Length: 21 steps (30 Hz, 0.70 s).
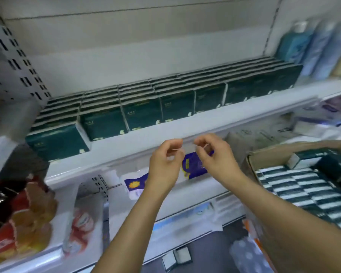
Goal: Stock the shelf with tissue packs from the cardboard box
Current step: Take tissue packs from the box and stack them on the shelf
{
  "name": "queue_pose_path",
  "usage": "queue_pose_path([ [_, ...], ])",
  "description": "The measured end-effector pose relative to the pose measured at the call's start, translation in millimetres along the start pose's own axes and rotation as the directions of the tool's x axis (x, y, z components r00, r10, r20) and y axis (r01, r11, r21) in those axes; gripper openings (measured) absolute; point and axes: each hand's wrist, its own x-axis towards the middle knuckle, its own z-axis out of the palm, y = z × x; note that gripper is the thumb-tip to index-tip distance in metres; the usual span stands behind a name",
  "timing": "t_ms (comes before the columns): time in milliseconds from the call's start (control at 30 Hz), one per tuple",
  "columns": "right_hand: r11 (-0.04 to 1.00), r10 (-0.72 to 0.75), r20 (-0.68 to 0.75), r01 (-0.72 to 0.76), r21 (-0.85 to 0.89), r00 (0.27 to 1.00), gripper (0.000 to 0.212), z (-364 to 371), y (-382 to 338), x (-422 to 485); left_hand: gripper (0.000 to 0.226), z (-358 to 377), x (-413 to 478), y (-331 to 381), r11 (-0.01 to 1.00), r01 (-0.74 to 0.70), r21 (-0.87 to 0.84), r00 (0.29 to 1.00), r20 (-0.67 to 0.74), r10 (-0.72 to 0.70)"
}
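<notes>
White store shelf (185,125) is sitting packed with rows of dark green tissue packs (104,123), and more are lying in the cardboard box (268,156) off to the right. Left hand (163,162) and right hand (215,154) are hovering at the shelf's front edge with fingers curling toward the thumbs. It's too blurry to tell if they're pinching anything.

Blue bottles (295,44) are seen upper right, purple packs (194,168) are laid centre, red-orange bags (20,213) are piled lower left.
</notes>
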Motion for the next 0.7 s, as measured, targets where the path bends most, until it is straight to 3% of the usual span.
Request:
queue_pose_path([
  [200,0.981,0.191,-0.028,-0.191,-0.029,0.981,0.020,-97.9,82.2,-43.4,0.023,132.5,-24.4,0.5,0.985,0.171,-0.022,0.959,0.232,-0.161],
  [400,0.917,0.388,-0.014,-0.388,-0.096,0.921,0.015,-177.7,162.3,-92.3,0.028,238.5,-46.5,-12.5,0.955,0.281,0.094,0.899,0.322,-0.296],
  [533,0.828,0.543,0.029,-0.530,-0.182,0.839,0.012,-220.9,214.2,-124.0,0.040,281.5,-62.5,-26.3,0.910,0.380,0.165,0.845,0.337,-0.415],
  [633,0.743,0.659,0.120,-0.618,-0.258,0.742,0.015,-242.7,249.6,-149.7,0.078,303.8,-67.2,-42.6,0.826,0.455,0.334,0.775,0.308,-0.552],
  [700,0.716,0.692,0.168,-0.637,-0.287,0.702,0.023,-248.2,268.1,-164.3,0.078,313.3,-72.9,-53.5,0.773,0.469,0.428,0.730,0.304,-0.611],
])
